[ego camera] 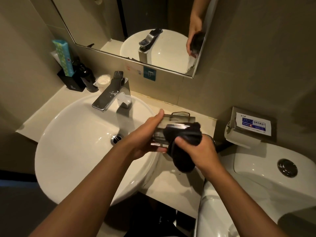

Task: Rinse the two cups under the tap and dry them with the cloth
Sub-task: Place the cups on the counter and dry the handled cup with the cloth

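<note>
My left hand grips a clear glass cup tipped on its side over the right edge of the white sink. My right hand clutches a dark cloth that is pushed into the cup's mouth and hangs down below it. Part of a second glass rim shows just behind my right hand, mostly hidden. The chrome tap stands at the back of the sink; no water is visibly running.
A small tray with a wire handle sits on the counter behind the cup. Black bottle, black holder and a wrapped soap stand at the back left. A toilet and paper holder are to the right.
</note>
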